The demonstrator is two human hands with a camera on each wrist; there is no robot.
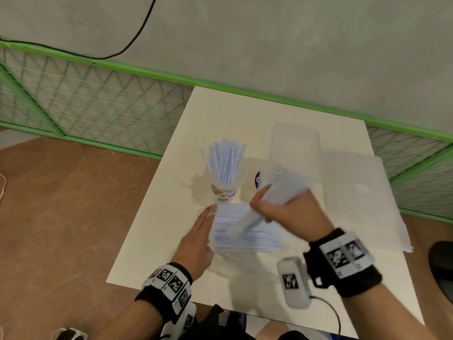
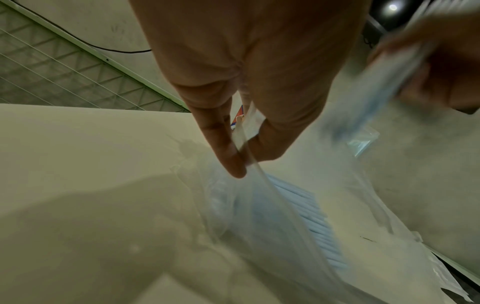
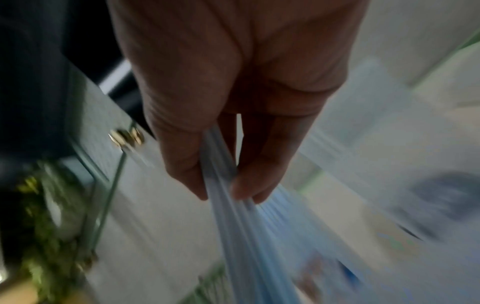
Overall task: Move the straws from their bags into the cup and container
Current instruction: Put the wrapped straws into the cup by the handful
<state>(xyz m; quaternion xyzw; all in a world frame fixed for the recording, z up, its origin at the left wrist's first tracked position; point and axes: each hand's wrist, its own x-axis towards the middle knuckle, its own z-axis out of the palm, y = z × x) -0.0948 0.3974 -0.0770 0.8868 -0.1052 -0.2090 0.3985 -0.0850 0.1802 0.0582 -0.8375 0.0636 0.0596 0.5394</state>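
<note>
A clear cup (image 1: 224, 182) with a printed band stands on the white board, full of upright pale blue straws (image 1: 226, 158). A clear bag of straws (image 1: 245, 231) lies flat in front of it. My left hand (image 1: 201, 231) pinches the bag's open edge (image 2: 249, 156) between thumb and fingers. My right hand (image 1: 282, 204) grips a blurred bundle of straws (image 3: 233, 205) above the bag, and the bundle points up toward the clear rectangular container (image 1: 295, 146), which stands behind it.
The white board (image 1: 245, 114) lies on a brown table (image 1: 61, 204). An empty clear bag (image 1: 362, 192) lies at the right. A green mesh fence (image 1: 98, 106) runs along the back. A dark round object (image 1: 441, 266) sits at the right edge.
</note>
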